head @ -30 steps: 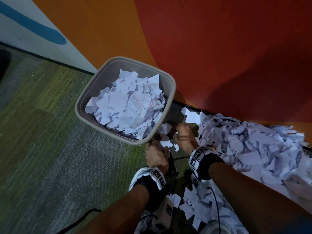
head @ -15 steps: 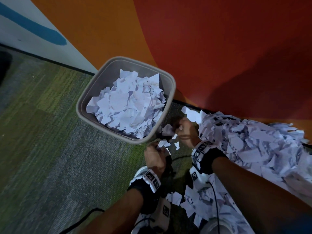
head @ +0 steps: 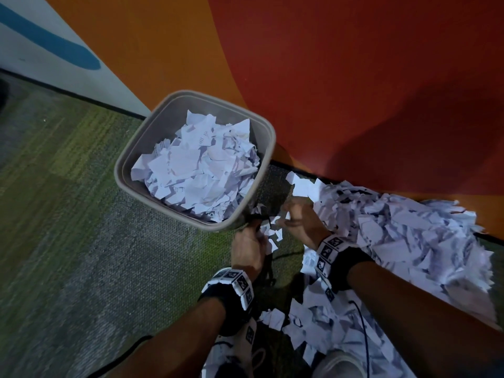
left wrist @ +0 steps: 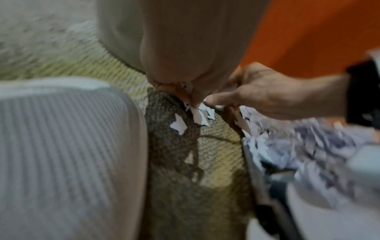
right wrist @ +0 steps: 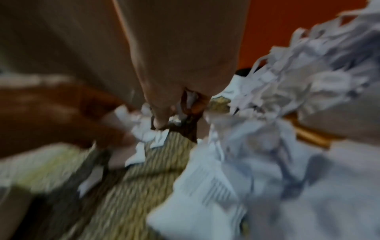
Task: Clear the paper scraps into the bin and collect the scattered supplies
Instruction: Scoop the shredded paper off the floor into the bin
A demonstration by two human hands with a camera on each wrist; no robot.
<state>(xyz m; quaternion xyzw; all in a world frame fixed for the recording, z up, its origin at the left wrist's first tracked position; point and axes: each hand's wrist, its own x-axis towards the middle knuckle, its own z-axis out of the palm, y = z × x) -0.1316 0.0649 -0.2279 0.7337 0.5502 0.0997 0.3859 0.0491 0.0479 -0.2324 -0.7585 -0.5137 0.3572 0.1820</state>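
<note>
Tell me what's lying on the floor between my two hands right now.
A few small paper scraps on the carpet, between the left hand and right hand, just below the bin. The head view shows it best.

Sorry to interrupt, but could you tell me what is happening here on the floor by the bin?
A person is clearing torn paper off the carpet. Both hands, the left hand and the right hand, are pinching small scraps beside the bin, which is already heaped with paper. A large pile still lies along the wall to the right, and more sits near the person's shoes.
</note>
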